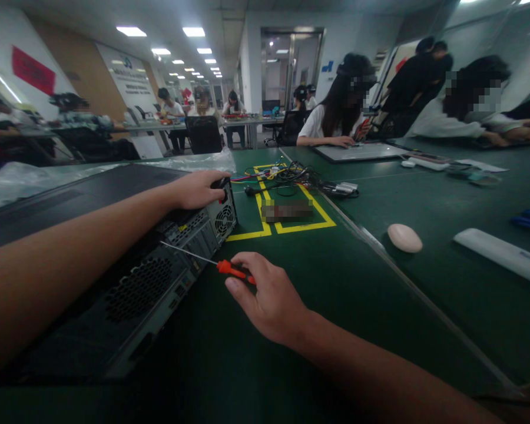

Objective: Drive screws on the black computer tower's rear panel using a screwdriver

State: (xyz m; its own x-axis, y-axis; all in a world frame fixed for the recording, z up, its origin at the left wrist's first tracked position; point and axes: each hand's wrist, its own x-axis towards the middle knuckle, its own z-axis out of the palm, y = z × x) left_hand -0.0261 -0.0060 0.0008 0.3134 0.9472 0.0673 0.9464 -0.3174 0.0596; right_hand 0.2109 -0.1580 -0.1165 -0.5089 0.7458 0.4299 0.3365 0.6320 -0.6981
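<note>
A black desktop computer case (150, 294) lies on the left of the green table, its rear panel with vents, ports and a round fan grille (224, 219) turned toward me. My left hand (201, 189) grips the case at its far rear corner, fingers over the top edge and thumb bent down at the rear panel. In my right hand (269, 294) is a screwdriver (232, 270) with an orange handle, held between thumb and fingers. Its thin metal shaft points left across the rear panel. Whether the tip touches the case I cannot tell.
Past the case lie a tangle of cables (298, 175) and yellow tape lines (307, 226). To the right are a beige computer mouse (405, 238), a long white bar (503, 256) and a laptop (357, 152). Clear plastic wrap (203, 162) lies behind the case. Several people sit across the room.
</note>
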